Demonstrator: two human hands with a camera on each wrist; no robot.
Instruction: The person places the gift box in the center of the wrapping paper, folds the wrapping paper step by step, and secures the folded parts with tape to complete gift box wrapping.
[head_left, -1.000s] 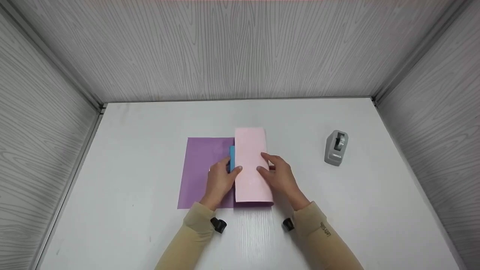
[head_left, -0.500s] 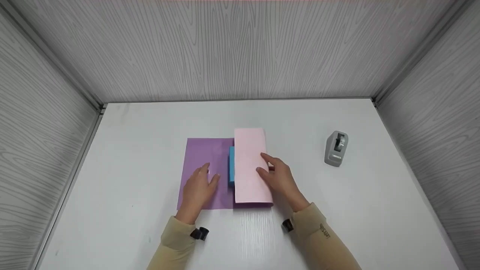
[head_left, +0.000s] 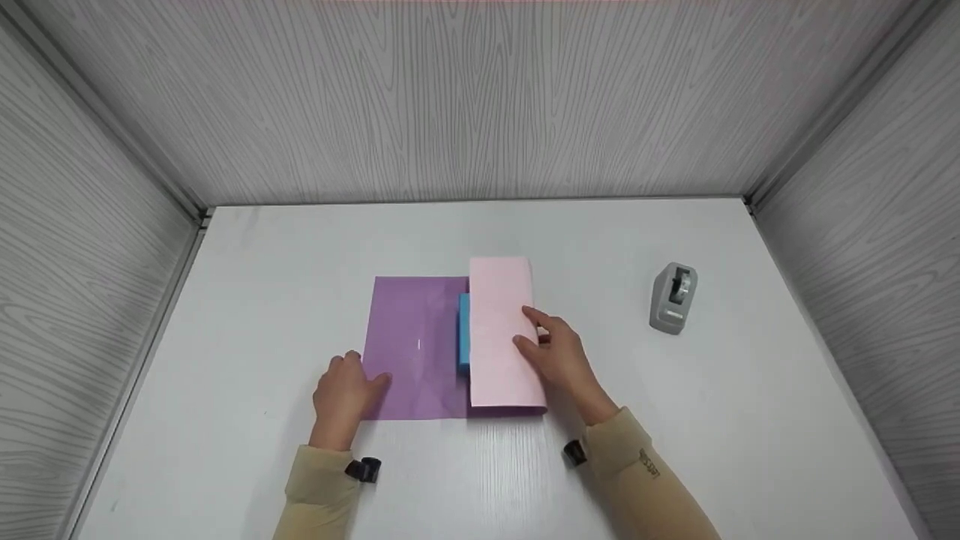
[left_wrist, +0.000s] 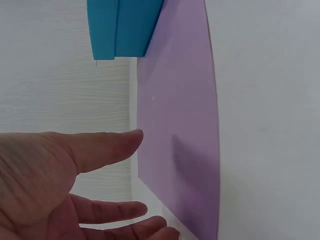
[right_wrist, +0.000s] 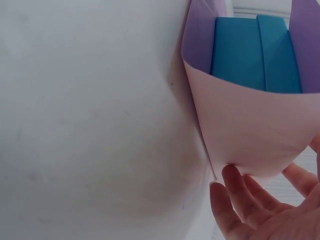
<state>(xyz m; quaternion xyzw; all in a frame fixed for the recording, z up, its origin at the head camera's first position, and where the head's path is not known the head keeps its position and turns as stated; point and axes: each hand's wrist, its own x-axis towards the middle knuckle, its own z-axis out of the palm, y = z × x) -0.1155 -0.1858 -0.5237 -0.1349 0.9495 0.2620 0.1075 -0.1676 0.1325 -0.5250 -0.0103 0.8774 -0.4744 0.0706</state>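
Note:
A sheet of wrapping paper [head_left: 401, 322], purple inside and pink outside, lies on the table. Its right part folds over a blue box [head_left: 464, 334], leaving only a strip of the box's left side visible from above. The right hand [head_left: 561, 356] holds the fold at its right side, thumb and index finger on top. In the right wrist view, its fingertips touch the paper's pink face [right_wrist: 250, 127], and the box end shows inside. At the lower-left corner of the purple part is the left hand [head_left: 343, 394], fingers loosely spread, holding nothing; contact is unclear.
A grey tape dispenser [head_left: 673, 298] with a roll of tape stands on the white table [head_left: 750, 420], to the right. Wood-patterned grey panels [head_left: 480, 105] rise along the back and both sides.
The left hand has let go of the box's left side and moved left and toward the person, to the purple corner. The right hand and folded paper have stayed in place.

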